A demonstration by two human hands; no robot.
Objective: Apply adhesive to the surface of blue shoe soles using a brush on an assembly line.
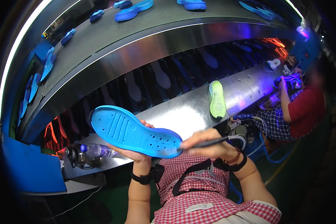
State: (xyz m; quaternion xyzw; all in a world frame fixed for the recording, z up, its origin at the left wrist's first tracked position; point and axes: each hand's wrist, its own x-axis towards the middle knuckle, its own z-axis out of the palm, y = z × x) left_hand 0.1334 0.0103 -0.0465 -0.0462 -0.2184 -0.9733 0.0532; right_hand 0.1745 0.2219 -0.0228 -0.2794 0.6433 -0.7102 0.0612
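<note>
A bright blue shoe sole (132, 131) lies tilted across my left hand (132, 152), its hollowed upper face turned toward me. My left palm and fingers support it from below, and a few fingertips show past its far edge. In my right hand (209, 143) is a slim dark-handled brush (210, 142), gripped like a pen. Its pale, blurred tip meets the sole at the right end, beside a patch of small holes. A pale tube or cable runs near the handle's rear end. A yellow-green shoe sole (217, 100) rests beyond my right hand on the metal ledge.
Ahead, a conveyor belt (156, 20) carries several blue soles. Beneath it is a dark shelf with rows of soles and a red glow. Bottles (100, 150) stand at the ledge's left. To the right, a co-worker in a red top (308, 108) handles a shoe (289, 80).
</note>
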